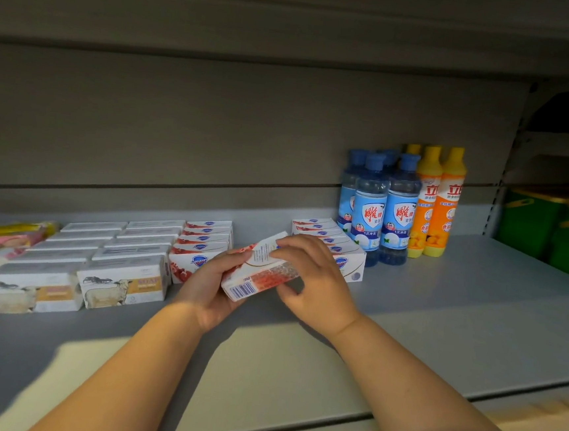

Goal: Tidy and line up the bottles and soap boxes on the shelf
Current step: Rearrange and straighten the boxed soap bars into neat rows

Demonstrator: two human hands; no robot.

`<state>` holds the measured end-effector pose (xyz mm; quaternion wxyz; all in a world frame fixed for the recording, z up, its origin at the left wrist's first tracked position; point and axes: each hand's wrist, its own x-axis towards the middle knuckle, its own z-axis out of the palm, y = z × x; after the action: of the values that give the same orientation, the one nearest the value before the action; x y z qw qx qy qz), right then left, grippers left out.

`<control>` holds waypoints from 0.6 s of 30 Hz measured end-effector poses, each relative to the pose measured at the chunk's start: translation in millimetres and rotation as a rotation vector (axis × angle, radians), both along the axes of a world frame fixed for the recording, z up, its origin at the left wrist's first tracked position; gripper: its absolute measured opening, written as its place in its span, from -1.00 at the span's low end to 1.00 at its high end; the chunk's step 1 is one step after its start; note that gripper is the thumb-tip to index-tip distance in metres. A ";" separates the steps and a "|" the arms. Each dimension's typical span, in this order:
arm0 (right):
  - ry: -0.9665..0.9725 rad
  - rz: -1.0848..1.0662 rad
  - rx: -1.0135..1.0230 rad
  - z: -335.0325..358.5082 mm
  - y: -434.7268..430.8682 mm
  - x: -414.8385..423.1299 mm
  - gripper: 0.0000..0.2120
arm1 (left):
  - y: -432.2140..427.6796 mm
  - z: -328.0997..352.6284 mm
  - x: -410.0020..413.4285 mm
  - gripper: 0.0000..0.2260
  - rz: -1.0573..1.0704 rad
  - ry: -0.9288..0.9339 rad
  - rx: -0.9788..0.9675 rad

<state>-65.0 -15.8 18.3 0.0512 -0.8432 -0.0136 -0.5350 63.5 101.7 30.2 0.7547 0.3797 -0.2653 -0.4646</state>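
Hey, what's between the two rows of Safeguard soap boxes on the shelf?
A tilted soap box, gripped by the left hand and right hand; bare shelf behind it, per the head view.

Item 1: one red-and-white soap box (259, 271), barcode end toward the camera, tilted above the shelf (439, 315) and gripped by the left hand (208, 287) and right hand (312, 279). Left of it, a front-to-back row of red-and-white boxes (201, 246). Further left, two rows of sheep-print boxes (122, 283). On the right, a row of white boxes (322, 234), then blue-capped clear bottles (370, 205) and yellow-capped orange bottles (439, 201), upright and clustered near the back wall
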 end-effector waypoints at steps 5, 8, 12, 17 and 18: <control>0.026 0.111 0.549 -4.2 -5.1 -3.0 -0.70 | 0.5 1.8 -0.9 -0.69 0.069 -0.063 0.041; 0.056 0.207 0.965 -5.4 -7.4 -4.9 -0.78 | 0.6 4.7 -5.4 -0.63 0.042 -0.249 0.074; 0.180 0.159 1.302 5.1 -2.2 -5.4 -0.75 | 1.3 4.4 -12.0 -0.57 0.052 -0.484 0.141; 0.413 0.287 1.798 10.8 5.2 -2.6 -0.69 | -3.3 0.3 -11.7 -0.43 0.133 -0.418 0.069; 0.452 0.331 1.894 11.7 4.4 -4.6 -0.66 | -3.3 0.5 -11.1 -0.41 0.145 -0.416 0.054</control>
<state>-69.6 -11.4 30.0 0.7804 -0.5237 0.3126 -0.1375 52.4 98.4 30.7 0.7046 0.5056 -0.3747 -0.3278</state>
